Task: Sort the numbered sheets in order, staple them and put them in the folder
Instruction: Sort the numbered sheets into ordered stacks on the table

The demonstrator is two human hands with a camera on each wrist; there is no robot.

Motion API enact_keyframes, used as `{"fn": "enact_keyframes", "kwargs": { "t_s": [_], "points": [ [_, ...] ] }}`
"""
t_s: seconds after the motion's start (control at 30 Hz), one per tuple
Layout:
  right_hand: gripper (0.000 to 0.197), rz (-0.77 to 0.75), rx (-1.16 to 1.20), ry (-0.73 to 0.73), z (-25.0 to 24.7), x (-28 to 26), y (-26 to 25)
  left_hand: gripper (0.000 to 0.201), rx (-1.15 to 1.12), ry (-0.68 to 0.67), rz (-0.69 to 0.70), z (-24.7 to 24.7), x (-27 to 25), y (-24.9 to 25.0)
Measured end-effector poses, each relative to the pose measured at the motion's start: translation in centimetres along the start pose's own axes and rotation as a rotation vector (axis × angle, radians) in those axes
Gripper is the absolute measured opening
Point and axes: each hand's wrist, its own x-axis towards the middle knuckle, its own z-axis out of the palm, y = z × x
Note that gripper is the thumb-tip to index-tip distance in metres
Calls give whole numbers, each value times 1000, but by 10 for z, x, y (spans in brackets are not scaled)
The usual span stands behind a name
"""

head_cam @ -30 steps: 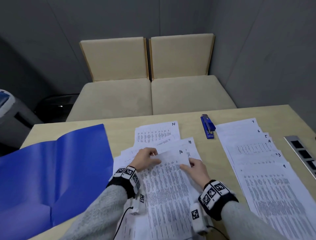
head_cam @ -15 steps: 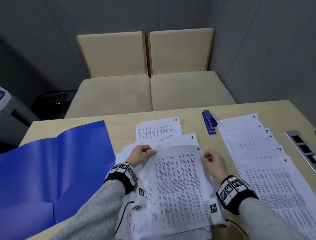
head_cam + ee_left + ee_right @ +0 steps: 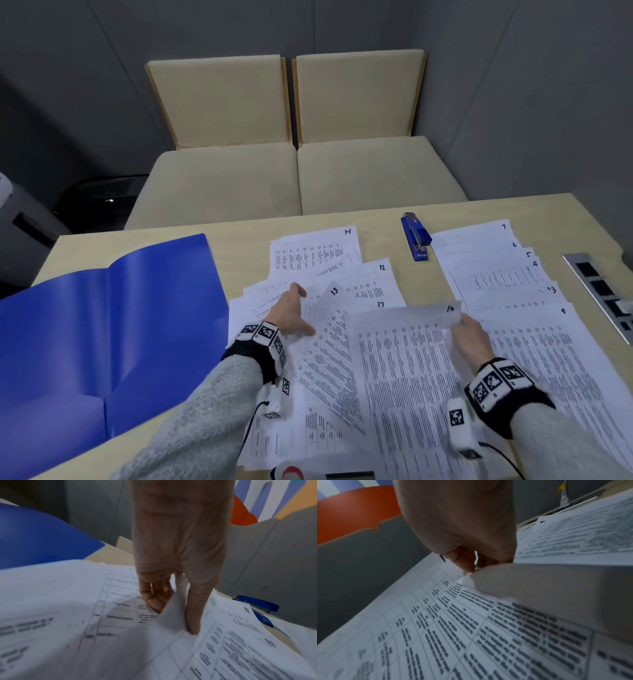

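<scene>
Loose numbered sheets lie in a heap mid-table: sheet 14 (image 3: 315,251) farthest, sheet 12 (image 3: 371,279), then sheet 17 (image 3: 380,305), mostly covered. My left hand (image 3: 305,310) pinches the left edge of tilted sheet 13 (image 3: 330,320); in the left wrist view the paper (image 3: 173,609) passes between its fingers (image 3: 193,616). My right hand (image 3: 460,323) pinches the top right corner of sheet 16 (image 3: 407,370) and holds it raised over the heap (image 3: 436,615). Sheets 1 to 7 are fanned out (image 3: 496,274) on the right. The blue stapler (image 3: 416,238) lies behind them. The blue folder (image 3: 102,325) lies open at the left.
A metal socket strip (image 3: 603,294) is set into the table (image 3: 239,236) at the right edge. Two beige chairs (image 3: 298,178) stand beyond the far edge. A red and white object (image 3: 291,474) shows at the near edge.
My right hand has carried sheet 16 to the right and lifted it, uncovering sheets 13 and 17. My left hand has stayed on the heap and now holds sheet 13's edge.
</scene>
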Motion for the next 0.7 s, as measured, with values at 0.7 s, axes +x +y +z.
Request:
{"fn": "enact_keyframes", "kwargs": {
  "t_s": [0.7],
  "points": [
    [16, -189, -18, -170, 25, -25, -2, 57, 306, 293, -128, 16, 2, 8]
  ]
}}
